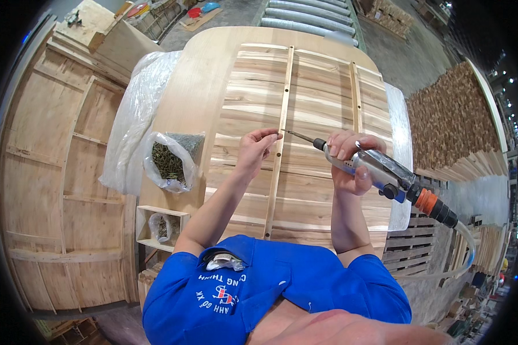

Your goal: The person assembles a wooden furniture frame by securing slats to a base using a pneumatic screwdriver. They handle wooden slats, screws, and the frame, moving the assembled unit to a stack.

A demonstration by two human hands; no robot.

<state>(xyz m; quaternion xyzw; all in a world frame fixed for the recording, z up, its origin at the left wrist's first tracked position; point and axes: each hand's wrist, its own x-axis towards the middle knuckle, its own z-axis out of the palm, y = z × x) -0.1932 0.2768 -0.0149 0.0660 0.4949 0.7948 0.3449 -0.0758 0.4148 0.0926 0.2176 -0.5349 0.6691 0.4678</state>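
Note:
My right hand (pixel 352 155) grips a silver air screwdriver (pixel 380 170) with an orange collar and a hose at its rear. Its long thin bit points left, the tip close to my left fingertips. My left hand (pixel 258 150) is pinched at a narrow wooden batten (pixel 283 109), on what looks like a small dark screw (pixel 280 135), mostly hidden by the fingers. Several dark holes or screw heads dot the batten. It runs across a large slatted wooden panel (pixel 316 115) in front of me; a second batten (pixel 355 95) lies farther right.
On the left of the work surface stands an open plastic bag of screws (pixel 172 161). Nearer me, a small wooden box (pixel 147 229) holds another bag (pixel 160 226). Framed wooden panels (pixel 40 172) are at far left, a roller conveyor (pixel 308 17) beyond, stacked wood (pixel 452 118) and pallets (pixel 406 253) right.

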